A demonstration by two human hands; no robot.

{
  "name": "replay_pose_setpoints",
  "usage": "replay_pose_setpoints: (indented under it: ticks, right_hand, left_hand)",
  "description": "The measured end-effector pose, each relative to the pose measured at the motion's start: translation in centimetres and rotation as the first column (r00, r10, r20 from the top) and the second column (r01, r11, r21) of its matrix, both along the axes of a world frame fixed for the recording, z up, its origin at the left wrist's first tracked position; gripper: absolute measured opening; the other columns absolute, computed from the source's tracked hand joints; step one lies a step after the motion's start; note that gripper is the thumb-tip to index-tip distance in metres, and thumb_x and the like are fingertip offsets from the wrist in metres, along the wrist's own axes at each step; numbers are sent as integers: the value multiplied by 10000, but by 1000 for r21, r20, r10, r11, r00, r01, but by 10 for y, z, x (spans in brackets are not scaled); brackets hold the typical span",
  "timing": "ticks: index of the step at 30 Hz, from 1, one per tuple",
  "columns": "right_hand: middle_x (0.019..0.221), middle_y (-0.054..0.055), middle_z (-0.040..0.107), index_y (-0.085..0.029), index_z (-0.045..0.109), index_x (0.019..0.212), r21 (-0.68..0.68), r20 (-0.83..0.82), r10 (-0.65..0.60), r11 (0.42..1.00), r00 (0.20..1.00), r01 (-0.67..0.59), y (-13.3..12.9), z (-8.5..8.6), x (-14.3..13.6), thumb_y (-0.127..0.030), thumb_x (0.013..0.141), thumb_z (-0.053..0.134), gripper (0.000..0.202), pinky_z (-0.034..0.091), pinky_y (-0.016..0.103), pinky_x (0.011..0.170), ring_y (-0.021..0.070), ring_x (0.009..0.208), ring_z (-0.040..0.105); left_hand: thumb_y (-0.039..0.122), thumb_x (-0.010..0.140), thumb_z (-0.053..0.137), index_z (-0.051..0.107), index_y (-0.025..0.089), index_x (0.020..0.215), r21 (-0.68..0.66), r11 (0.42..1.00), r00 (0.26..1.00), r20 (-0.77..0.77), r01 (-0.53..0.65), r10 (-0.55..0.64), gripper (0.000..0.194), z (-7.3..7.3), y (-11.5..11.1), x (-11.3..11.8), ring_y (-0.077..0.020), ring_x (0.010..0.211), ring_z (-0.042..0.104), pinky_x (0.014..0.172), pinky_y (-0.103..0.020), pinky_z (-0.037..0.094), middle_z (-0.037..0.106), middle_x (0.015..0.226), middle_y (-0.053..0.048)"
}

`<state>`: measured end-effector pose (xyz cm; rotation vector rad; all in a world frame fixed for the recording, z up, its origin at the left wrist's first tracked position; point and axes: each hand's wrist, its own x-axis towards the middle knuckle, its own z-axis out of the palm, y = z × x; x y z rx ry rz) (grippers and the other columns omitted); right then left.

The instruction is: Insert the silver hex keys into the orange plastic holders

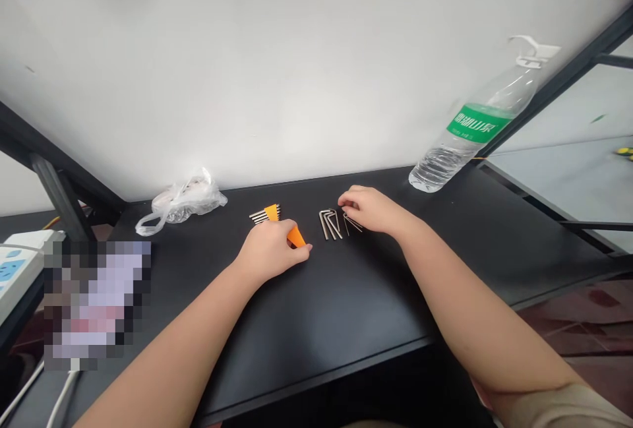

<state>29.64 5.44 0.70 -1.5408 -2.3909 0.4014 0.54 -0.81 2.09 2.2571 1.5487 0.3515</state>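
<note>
And here's the left hand (270,251), low over the black surface (306,329), fingers closed around an orange hex-key holder (271,212); orange shows at the far side of the hand and again between thumb and forefinger, and whether that's 1 piece or 2 is hidden by the hand! A row of metal key ends (259,215) sticks out of the far orange part, pointing left. Across to the right hand (372,209), well apart from the left, fingers curled in and narrow, tips right at a little cluster of thin hex keys (353,222); can't tell from here if they have hold of any. Just beside, between the 2 hands, thicker L-shaped hex keys (330,224) lie loose, bent ends away from the person. Round the edges now: a crumpled clear plastic bag (190,200) at back left, a white power strip (24,250) at the far left, and a pixelated patch (99,303) nearby hiding whatever's under it. Back right, there stands a big clear water bottle (475,123), green label, white handle at the neck, right before the pale wall (297,72)
</note>
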Motion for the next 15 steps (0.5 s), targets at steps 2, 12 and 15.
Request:
replay_pose_setpoints:
  ticks: [2,12,15]
  right_hand:
    - [1108,63,670,-253,734,1084,-2,-21,6,1000,1000,-6,0,-4,-6,-289,959,596,190,495,312,787,177,830,634]
    - [921,35,676,-220,643,837,-63,18,-75,995,997,76,4,-11,-11,-140,755,650,115,456,286,699,171,751,612]
    - [863,14,692,-227,619,836,-83,-20,-130,988,991,127,3,-10,-10,-138,742,641,131,442,281,654,164,706,614]
  left_hand:
    - [529,802,680,547,240,726,2,1000,1000,-3,1,-1,327,1,0,0,-183,645,605,565,-293,359,642,651,16]
    - [533,802,684,534,238,719,11,1000,1000,-4,1,-1,341,-1,0,0,-186,631,597,562,-296,358,636,648,16]
    - [529,803,686,559,239,731,11,1000,1000,-10,-8,8,324,0,-1,0,-188,634,601,570,-298,370,634,643,14]
